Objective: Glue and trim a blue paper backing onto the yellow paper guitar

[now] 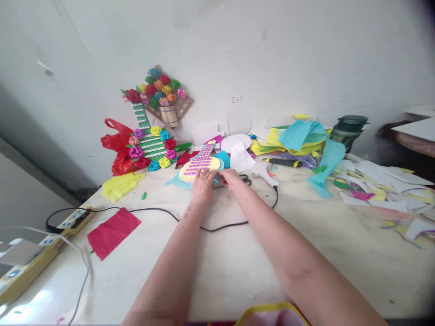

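Note:
A yellow paper cutout [186,172], rounded below with a narrow neck and rows of purple strips, lies over light blue paper [185,184]. My left hand [203,183] rests on its lower edge, fingers stretched out over the strips. Close beside it, my right hand [230,177] is closed at the cutout's right edge, by the blue paper. What its fingers pinch is hidden. Dark-handled scissors [245,179] lie just behind that hand. A white glue gun [265,174] rests farther right, its black cord running across the table.
Green guitar-shaped decoration [149,144] with paper flowers stands against the wall, beside a red plastic bag [118,145]. A red paper sheet [113,232] and power strip [57,240] are on the left. Cutter [282,162], green jar [348,131] and paper scraps [384,183] lie right.

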A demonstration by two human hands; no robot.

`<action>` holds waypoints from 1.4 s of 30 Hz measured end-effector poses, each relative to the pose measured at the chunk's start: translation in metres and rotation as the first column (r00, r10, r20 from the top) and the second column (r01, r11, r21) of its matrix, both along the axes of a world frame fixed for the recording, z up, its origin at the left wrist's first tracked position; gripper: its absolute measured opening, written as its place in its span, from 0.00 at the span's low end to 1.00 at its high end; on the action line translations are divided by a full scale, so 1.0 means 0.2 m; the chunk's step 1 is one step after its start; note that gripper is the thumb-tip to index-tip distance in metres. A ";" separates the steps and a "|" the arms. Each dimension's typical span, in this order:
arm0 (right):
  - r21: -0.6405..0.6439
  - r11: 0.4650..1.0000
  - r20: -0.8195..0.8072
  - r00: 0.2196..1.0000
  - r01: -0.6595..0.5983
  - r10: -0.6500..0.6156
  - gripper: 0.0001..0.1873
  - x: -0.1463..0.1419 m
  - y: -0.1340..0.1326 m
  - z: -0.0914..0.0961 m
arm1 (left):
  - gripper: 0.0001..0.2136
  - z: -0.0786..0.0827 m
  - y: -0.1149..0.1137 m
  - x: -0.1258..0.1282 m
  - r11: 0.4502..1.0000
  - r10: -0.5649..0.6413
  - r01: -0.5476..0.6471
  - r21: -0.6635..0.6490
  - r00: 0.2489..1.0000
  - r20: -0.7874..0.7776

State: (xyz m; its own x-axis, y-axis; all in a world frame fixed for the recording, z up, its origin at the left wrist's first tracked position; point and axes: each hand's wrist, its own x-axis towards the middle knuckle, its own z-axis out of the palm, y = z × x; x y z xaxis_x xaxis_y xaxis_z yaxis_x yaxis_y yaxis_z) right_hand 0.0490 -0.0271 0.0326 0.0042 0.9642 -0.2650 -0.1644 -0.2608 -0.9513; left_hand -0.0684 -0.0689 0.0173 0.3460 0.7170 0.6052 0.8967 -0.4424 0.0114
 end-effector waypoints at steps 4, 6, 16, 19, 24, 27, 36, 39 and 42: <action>-0.008 1.000 -0.004 1.000 -0.012 0.012 0.06 0.02 0.01 0.01 | 0.19 -0.02 0.05 -0.03 0.999 -0.017 0.014 0.031 0.995 0.095; -0.019 0.999 -0.006 1.000 -0.028 0.028 0.05 0.02 0.00 0.03 | 0.18 -0.02 0.07 -0.05 0.999 -0.011 0.005 0.042 0.991 0.135; -0.039 0.996 -0.065 0.994 -0.085 0.082 0.03 0.03 -0.03 0.07 | 0.20 0.00 0.03 -0.10 0.987 0.047 -0.074 0.143 0.982 0.185; -0.046 0.995 -0.073 0.994 -0.087 0.084 0.02 0.04 -0.03 0.07 | 0.19 -0.01 0.02 -0.10 0.987 0.059 -0.088 0.132 0.977 0.206; -0.061 0.986 -0.062 0.987 -0.152 0.148 0.02 0.04 -0.04 0.08 | 0.14 -0.03 0.04 -0.12 0.987 0.069 -0.106 0.122 0.958 0.277; -0.065 0.978 -0.053 0.979 -0.198 0.195 0.04 0.04 -0.05 0.09 | 0.13 -0.04 0.05 -0.13 0.987 0.066 -0.105 0.119 0.954 0.294; 0.033 0.986 0.029 0.986 -0.166 0.165 0.07 0.00 -0.08 0.12 | 0.08 -0.01 0.03 -0.11 0.993 0.026 -0.064 0.103 0.942 0.334; 0.127 0.976 0.215 0.966 -0.176 0.146 0.10 0.02 -0.06 0.11 | 0.05 -0.03 0.05 -0.12 0.991 0.043 -0.090 0.101 0.919 0.393; 0.254 0.949 0.547 0.837 -0.185 0.017 0.11 0.09 -0.01 0.11 | 0.04 -0.05 0.07 -0.13 0.989 0.069 -0.119 0.082 0.888 0.456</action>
